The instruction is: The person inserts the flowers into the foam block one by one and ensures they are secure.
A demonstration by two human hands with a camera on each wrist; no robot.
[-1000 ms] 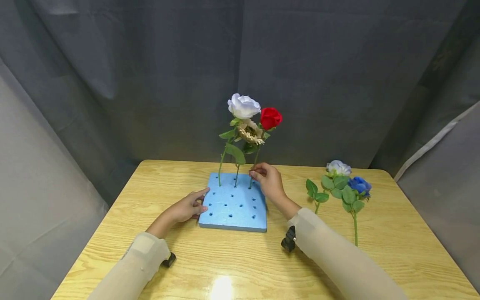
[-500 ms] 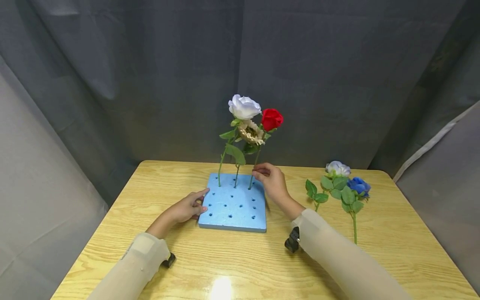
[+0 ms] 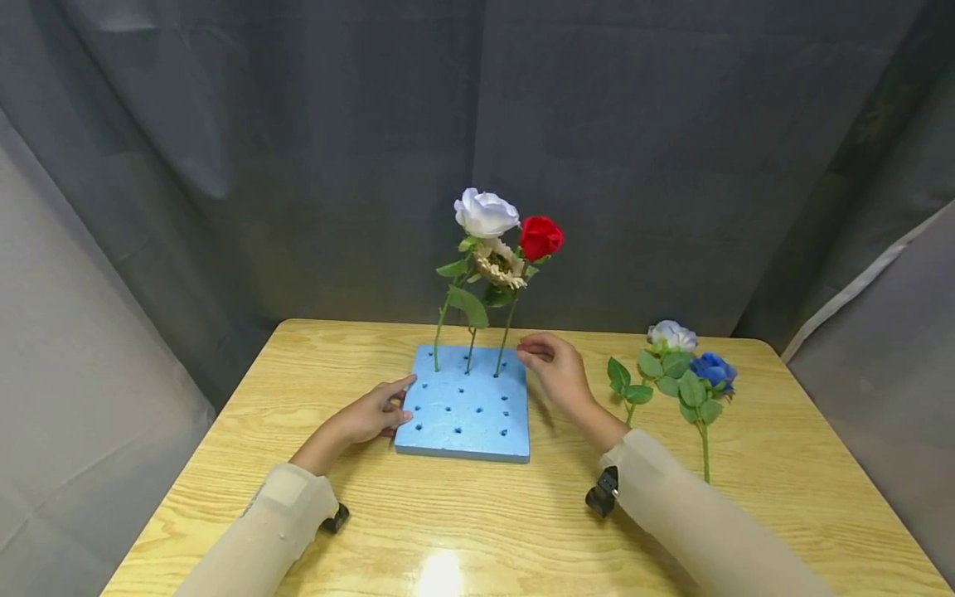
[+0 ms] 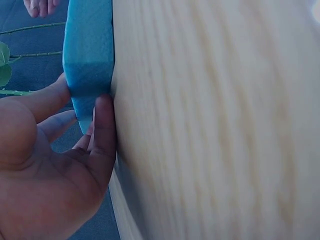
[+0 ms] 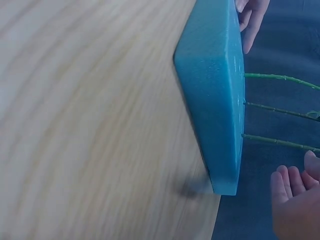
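Observation:
A blue foam board (image 3: 477, 414) with rows of holes lies on the table. In its far row stand a white rose (image 3: 486, 214), a beige daisy-like flower (image 3: 498, 264) and a red rose (image 3: 540, 238), stems upright or slightly leaning. My left hand (image 3: 370, 414) holds the board's left edge, with fingers on the top and against the side, as the left wrist view shows. Just right of the red rose's stem (image 3: 506, 332) is my right hand (image 3: 558, 371), fingers loosely bent, holding nothing. In the right wrist view its fingertips (image 5: 295, 179) are apart from the stems.
To the right on the wooden table (image 3: 358, 514) lie a pale lilac-white rose (image 3: 673, 335), a blue rose (image 3: 714, 371) and a leafy stem (image 3: 630, 390). A dark grey curtain (image 3: 358, 166) hangs behind the table.
My right hand has let go of the red rose's stem and moved a little to the right. The red rose stays standing in the board. My left hand has not moved.

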